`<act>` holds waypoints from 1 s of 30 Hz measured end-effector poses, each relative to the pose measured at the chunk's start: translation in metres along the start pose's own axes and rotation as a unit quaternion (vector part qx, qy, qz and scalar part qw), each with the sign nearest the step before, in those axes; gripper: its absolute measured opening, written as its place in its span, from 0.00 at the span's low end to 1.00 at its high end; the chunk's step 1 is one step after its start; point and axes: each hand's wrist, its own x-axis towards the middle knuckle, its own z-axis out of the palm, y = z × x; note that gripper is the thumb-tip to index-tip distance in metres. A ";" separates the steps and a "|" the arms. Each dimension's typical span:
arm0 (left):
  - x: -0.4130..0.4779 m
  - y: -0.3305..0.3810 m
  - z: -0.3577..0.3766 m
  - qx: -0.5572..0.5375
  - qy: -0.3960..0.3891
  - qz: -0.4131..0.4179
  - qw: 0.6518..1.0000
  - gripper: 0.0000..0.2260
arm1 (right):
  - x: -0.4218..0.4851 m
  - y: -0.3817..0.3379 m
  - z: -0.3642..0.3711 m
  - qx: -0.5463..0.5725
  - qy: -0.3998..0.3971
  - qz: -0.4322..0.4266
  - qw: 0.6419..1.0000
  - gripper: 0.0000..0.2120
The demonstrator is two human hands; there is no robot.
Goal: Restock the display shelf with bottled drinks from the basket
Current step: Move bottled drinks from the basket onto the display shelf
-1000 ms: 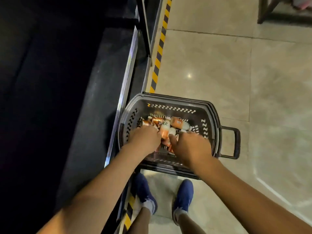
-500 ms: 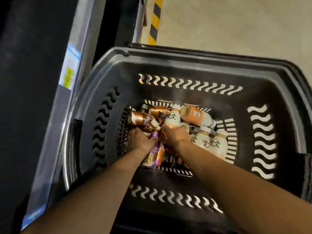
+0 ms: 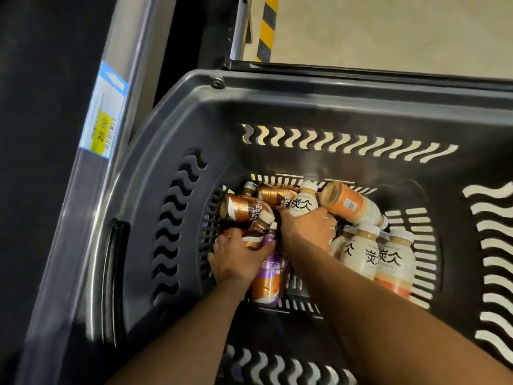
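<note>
picking step is going on here i reckon. both hands are reaching down into the grey basket (image 3: 305,87), where the drinks (image 3: 361,257) are all lying in a heap on the bottom. left hand (image 3: 238,259) is wrapping fingers and thumb round a small copper bottle (image 3: 256,233), right beside the purple bottle (image 3: 270,276). right hand (image 3: 305,232) is digging in right next to the white latte bottle (image 3: 302,204), fingers curling down, but what they're grabbing is hidden so can't tell. next move is probably calling for lifting 1 or 2 bottles clear of the pile without dragging others along, then swinging left to the shelf edge (image 3: 133,65) with the price tag (image 3: 104,115)
</note>
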 end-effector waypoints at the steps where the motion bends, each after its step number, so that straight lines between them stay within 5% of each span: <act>1: 0.000 0.002 -0.004 -0.017 -0.016 -0.015 1.000 0.32 | -0.033 -0.015 -0.019 -0.086 0.045 -0.029 0.995 0.42; 4: -0.008 0.012 -0.018 -0.156 -0.070 -0.072 0.983 0.28 | -0.119 -0.047 -0.069 -0.177 0.066 -0.093 0.978 0.38; 7: -0.032 0.024 -0.033 -0.285 -0.099 -0.116 0.946 0.22 | -0.145 -0.045 -0.092 -0.102 0.013 -0.097 0.990 0.41; 13: -0.107 0.058 -0.097 -0.374 -0.114 -0.122 0.912 0.16 | -0.221 -0.072 -0.173 0.015 -0.027 -0.116 0.993 0.28; 20: -0.258 0.138 -0.255 -0.396 -0.093 -0.025 0.913 0.07 | -0.385 -0.150 -0.296 0.043 -0.033 -0.191 0.980 0.21; 30: -0.543 0.204 -0.515 -0.483 0.018 0.104 0.869 0.10 | -0.707 -0.249 -0.471 0.055 0.005 -0.363 0.930 0.19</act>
